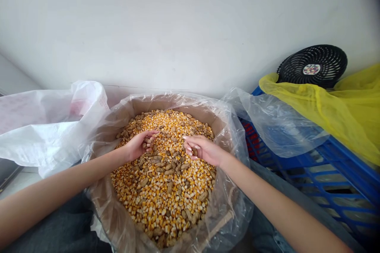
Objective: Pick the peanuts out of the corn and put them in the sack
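A cardboard box (142, 105) lined with a clear plastic bag (234, 154) holds loose yellow and white corn kernels (136, 201). Unshelled peanuts (170, 168) are mixed among them, with a cluster near the middle. Over the left side of the corn, my left hand (136, 147) curls its fingers around peanuts (147, 141). Opposite it, my right hand (206, 150) faces inward with bent fingers closed on a peanut (194, 151). Both hands hover low above the heap, with a gap between them.
A white plastic sack (53, 138) lies at the left. To the right stands a blue plastic crate (341, 158) with yellow mesh (320, 102) and a black round slotted basket (329, 61) on top. Behind the box rises a white wall (166, 27).
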### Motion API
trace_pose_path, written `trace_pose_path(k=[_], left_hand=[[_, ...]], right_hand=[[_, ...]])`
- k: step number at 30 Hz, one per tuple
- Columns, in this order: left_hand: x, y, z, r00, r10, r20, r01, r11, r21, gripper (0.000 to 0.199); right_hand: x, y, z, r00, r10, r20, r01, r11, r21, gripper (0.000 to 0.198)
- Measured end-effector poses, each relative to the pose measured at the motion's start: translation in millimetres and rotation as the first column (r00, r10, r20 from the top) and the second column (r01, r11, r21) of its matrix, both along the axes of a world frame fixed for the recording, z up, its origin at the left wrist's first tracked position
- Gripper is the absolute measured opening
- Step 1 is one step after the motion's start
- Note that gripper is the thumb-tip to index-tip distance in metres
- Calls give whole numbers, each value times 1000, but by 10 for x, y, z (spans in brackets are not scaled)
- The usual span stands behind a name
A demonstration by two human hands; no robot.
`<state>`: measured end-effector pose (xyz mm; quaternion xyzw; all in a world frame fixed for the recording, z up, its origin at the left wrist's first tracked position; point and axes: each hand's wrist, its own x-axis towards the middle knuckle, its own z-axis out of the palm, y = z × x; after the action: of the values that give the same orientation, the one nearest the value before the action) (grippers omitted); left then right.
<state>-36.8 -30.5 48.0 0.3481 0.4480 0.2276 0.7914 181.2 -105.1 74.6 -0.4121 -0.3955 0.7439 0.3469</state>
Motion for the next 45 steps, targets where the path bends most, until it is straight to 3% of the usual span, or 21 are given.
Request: trace_pose_path(k=[2, 4, 5, 7, 9, 10, 12, 14, 16, 18, 20, 22, 23, 26, 29, 32, 36, 40, 41, 43, 45], left_hand=[[-5, -10, 33, 988, -97, -117, 110, 987, 118, 25], [-19, -23, 78, 908, -206, -366, 333, 884, 329, 27], [-30, -31, 97, 822, -213, -528, 474, 770, 428, 28], [-55, -48, 116, 588, -96, -803, 740, 463, 487, 30], [-78, -68, 103, 373, 52, -926, 902, 215, 376, 35], [-86, -78, 88, 293, 94, -952, 941, 146, 304, 38], [-90, -97, 54, 192, 118, -974, 976, 77, 202, 41], [-84, -112, 33, 157, 120, -980, 986, 37, 163, 41], [-76, -118, 29, 157, 114, -981, 987, 4, 158, 39], [-80, -106, 34, 194, 83, -978, 981, 14, 196, 35], [-100, -69, 39, 296, -23, -955, 950, 111, 291, 28], [-131, -13, 41, 462, -235, -855, 868, 319, 381, 23], [-147, 17, 43, 567, -346, -747, 800, 448, 400, 22], [-172, 80, 71, 832, -502, -237, 554, 780, 292, 26], [-155, 86, 141, 915, -356, 189, 344, 934, 96, 27], [-128, 64, 222, 922, -195, 334, 224, 973, -48, 22], [-109, 39, 277, 934, -145, 326, 191, 975, -115, 19], [-67, -17, 268, 968, -215, 130, 223, 974, -49, 16], [-55, -38, 257, 964, -265, 37, 265, 964, 3, 16], [-43, -79, 223, 904, -371, -212, 405, 901, 154, 22], [-52, -110, 171, 771, -384, -509, 592, 727, 348, 25]], right_hand=[[-17, -20, -25, 921, 83, 381, -135, 985, 111, 42], [-43, -60, -35, 654, 78, 753, -316, 932, 178, 38], [-62, -88, -37, 480, 29, 877, -398, 898, 189, 32], [-115, -149, -44, 183, -67, 981, -529, 834, 156, 25], [-178, -204, -68, 17, -96, 995, -615, 784, 86, 27], [-207, -223, -88, -27, -94, 995, -641, 765, 55, 26], [-248, -242, -137, -67, -106, 992, -665, 746, 35, 22], [-255, -234, -181, -57, -125, 991, -659, 750, 57, 19], [-229, -203, -199, 17, -101, 995, -608, 788, 91, 17], [-181, -159, -180, 212, 2, 977, -520, 847, 111, 16], [-127, -110, -127, 550, 166, 819, -417, 904, 96, 19], [-81, -69, -58, 862, 254, 439, -308, 950, 54, 22], [-62, -53, -25, 949, 231, 217, -243, 970, 32, 22], [-15, -26, 37, 966, 47, -253, -59, 998, -39, 16], [19, -23, 51, 912, -69, -404, 30, 994, -102, 11], [29, -22, 57, 898, -161, -409, 106, 982, -154, 12], [13, 5, 35, 928, -267, -260, 241, 962, -129, 13], [12, 28, -53, 952, -171, 253, 144, 982, 123, 26], [14, 25, -76, 886, -143, 441, 51, 975, 214, 25], [16, 6, -111, 626, -158, 764, -194, 917, 348, 22], [6, -25, -135, 326, -229, 917, -426, 831, 359, 20]])
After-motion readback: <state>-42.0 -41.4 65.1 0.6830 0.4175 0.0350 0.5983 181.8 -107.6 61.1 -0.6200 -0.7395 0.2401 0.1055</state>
